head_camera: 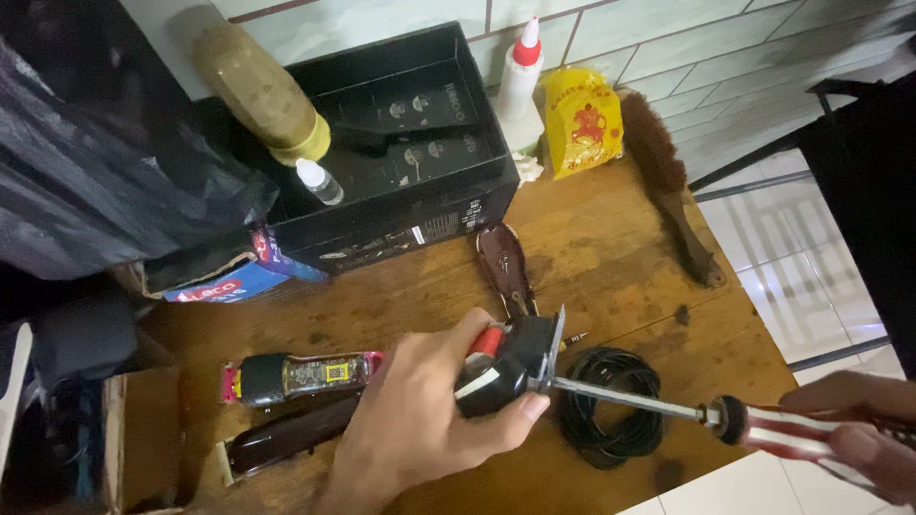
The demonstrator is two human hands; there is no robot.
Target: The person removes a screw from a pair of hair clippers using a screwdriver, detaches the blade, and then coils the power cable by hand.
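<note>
The left hand (410, 420) is wrapped around a black hair clipper (506, 367) with a red side lever, thumb along the lower flank and fingers over the top, so the body is gripped firmly. The clipper is held above the wooden bench (611, 257), near the middle of its front edge, with the blade end facing toward the right front corner.

The right hand (863, 434) is closed around the red-and-white striped handle of a screwdriver (668, 405). Handle and hand sit beyond the bench's right front corner, over the tiled floor. The screwdriver's shaft is nearly level, rising slightly toward the left, and its tip meets the blade end of the clipper. The shaft continues roughly the clipper's long axis, so tool and clipper lie almost in one line between the two hands. The left hand is the one at the contact point; the right hand stands well apart, at the far end of the shaft.

Below the shaft a coiled black cable (611, 405) lies on the bench. Two more clippers lie left of the left hand: one with a clear body (296, 375) and a dark red one (286, 439) just beside it, nearer the front edge.

Hidden or unclear: the screwdriver tip and any screw are masked by the blade plate; the right hand is cut off by the frame edge; the clipper's underside is covered by the palm.
</note>
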